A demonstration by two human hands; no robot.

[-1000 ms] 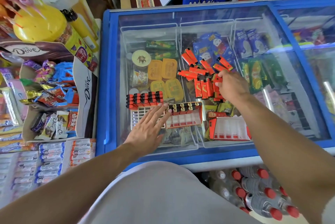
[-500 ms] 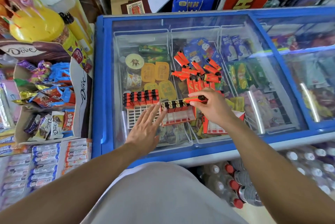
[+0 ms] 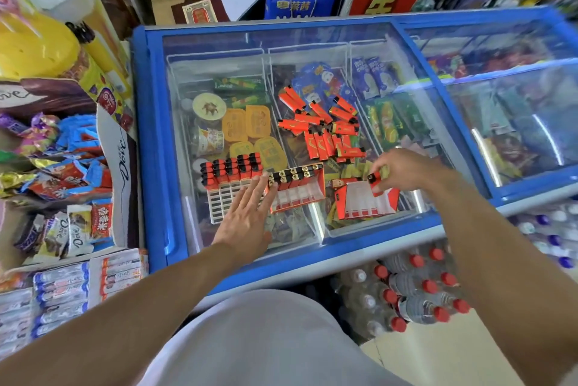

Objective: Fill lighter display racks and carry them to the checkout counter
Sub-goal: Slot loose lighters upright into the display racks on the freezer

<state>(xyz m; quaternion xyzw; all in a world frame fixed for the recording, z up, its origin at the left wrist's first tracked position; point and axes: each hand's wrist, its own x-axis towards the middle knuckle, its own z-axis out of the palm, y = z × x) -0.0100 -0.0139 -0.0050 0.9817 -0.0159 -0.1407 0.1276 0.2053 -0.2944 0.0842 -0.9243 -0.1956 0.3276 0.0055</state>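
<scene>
Three lighter racks lie on the freezer's glass lid (image 3: 219, 72). The white rack (image 3: 223, 202) on the left holds two rows of red lighters at its far end. The middle red rack (image 3: 298, 190) has one row of black-topped lighters. My left hand (image 3: 247, 213) rests flat, fingers straight, across the white and middle racks. The right red rack (image 3: 364, 201) has bare white slots. My right hand (image 3: 397, 171) pinches one red lighter (image 3: 375, 184) at that rack's top right corner. A loose heap of red lighters (image 3: 322, 126) lies on the glass beyond the racks.
A blue-framed freezer (image 3: 153, 141) holds ice creams under the glass. An open Dove chocolate box (image 3: 120, 166) full of sweets stands at the left, with a yellow tub (image 3: 34, 44) behind. Packs of red-capped water bottles (image 3: 416, 285) sit on the floor at the right front.
My right hand took a lighter from the loose heap, carried it past the middle rack, and now holds it over the right rack. My left hand stayed on the racks.
</scene>
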